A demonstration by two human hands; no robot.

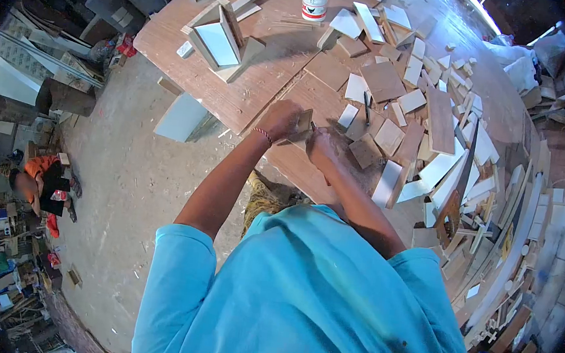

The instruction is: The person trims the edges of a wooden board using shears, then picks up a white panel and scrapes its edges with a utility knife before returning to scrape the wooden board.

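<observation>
Saw small wooden piece point(305, 120) over near edge of worktable point(265, 73), gripped in closed fingers of left hand point(281, 120) — presumably to steady it against right hand point(323, 146), with fingers curled around slim dark item point(312, 125), too small to identify. Noted wood offcuts point(385, 82) heaped to the right, perhaps for easy reach. Checked jar point(315, 3) at far side — red-and-white label point(314, 13), lettering too small to read.

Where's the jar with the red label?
In the head view, the jar stands near the top, slightly right of centre, on the wooden table, right by some thin sticks.
</observation>
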